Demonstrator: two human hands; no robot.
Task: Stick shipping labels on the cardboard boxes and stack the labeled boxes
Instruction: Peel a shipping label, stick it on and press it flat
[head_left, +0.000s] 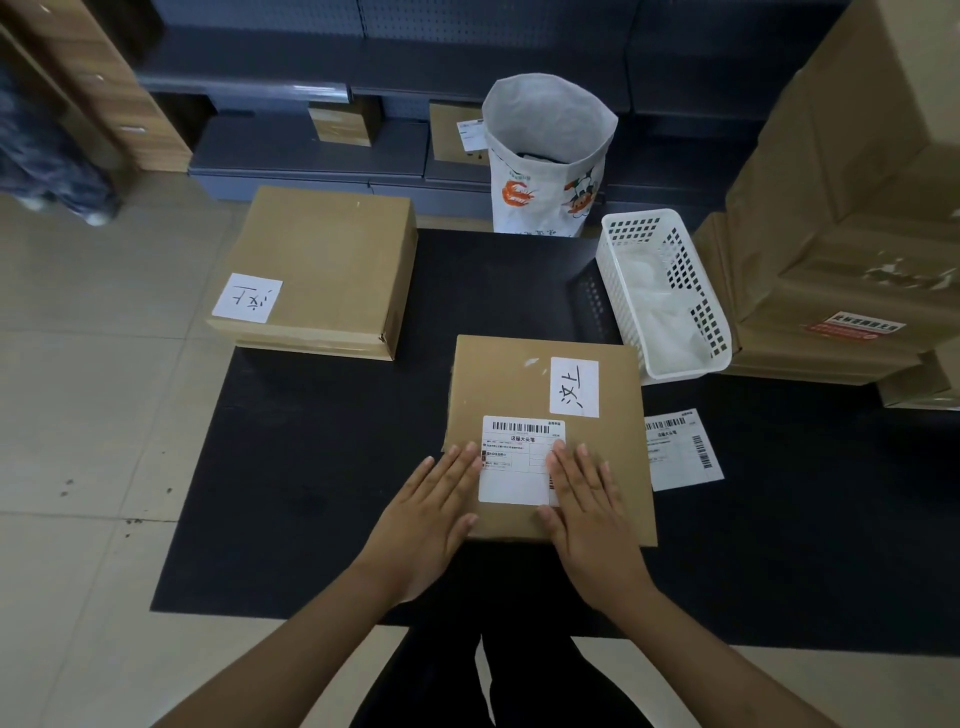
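A flat cardboard box (509, 384) lies on the black mat (311, 493) in front of me. A white shipping label (517, 457) with a barcode sits on its near half, and a handwritten white sticker (574, 387) is at its far right. My left hand (431, 509) lies flat with straight fingers on the label's left edge. Pressing flat on the label's right edge is my right hand (587, 504). A second shipping label (680, 449) lies loose on the mat to the right of the box. Another cardboard box (332, 260) with a handwritten sticker rests at the mat's far left.
A white perforated plastic basket (670, 291) stands right of the box, with large stacked cartons (841, 218) beyond it. An open white sack (545, 156) stands at the back before dark shelves holding small boxes (340, 122). Beige tiled floor (93, 389) lies to the left.
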